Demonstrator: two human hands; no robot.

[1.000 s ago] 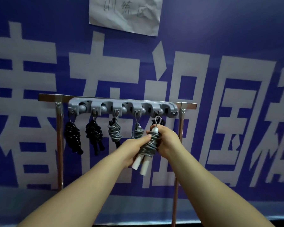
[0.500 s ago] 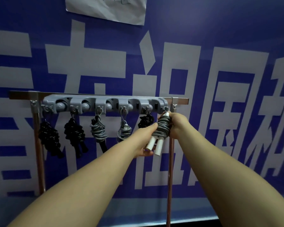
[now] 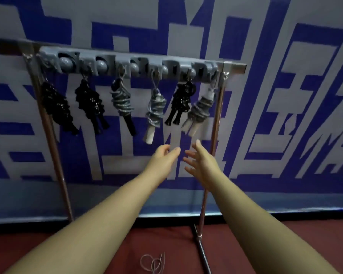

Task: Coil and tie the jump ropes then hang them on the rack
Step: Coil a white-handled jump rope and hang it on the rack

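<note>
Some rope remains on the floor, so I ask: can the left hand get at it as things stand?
Probably yes. The left hand is open and holds nothing, and nothing lies over the loose rope, but it lies far below.

A rack [image 3: 131, 66], a grey hook bar on two metal legs, stands on the red floor [image 3: 265, 244] above and beyond the left hand [image 3: 162, 161] and right hand [image 3: 202, 163]. Six coiled ropes hang from it in a row: the white-handled grey rope [image 3: 199, 111] at the far end hangs just above the right hand, with a black rope [image 3: 181, 101] beside it. A loose cord [image 3: 152, 263] lies on the floor below both hands, near the rack's right leg.
</note>
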